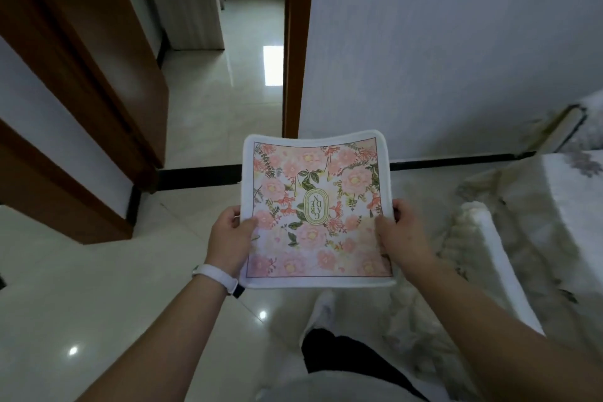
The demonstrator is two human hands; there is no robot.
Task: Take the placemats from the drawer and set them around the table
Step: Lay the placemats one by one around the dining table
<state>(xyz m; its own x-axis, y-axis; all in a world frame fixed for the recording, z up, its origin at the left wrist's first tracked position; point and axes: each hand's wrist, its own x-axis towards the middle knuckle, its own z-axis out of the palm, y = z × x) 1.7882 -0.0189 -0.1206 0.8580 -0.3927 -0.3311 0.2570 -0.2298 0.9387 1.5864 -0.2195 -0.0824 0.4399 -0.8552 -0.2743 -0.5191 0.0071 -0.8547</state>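
Note:
A square placemat with a white border and a pink flower print is held flat in front of me, above the floor. My left hand grips its left edge, thumb on top. My right hand grips its right edge the same way. Whether more mats lie under the top one is hidden. No drawer or table shows in the head view.
An open doorway with brown wooden frames leads ahead to a tiled room with a cabinet. A white wall stands to the right. A bed or sofa with a pale floral cover is at the right. Glossy tile floor lies below.

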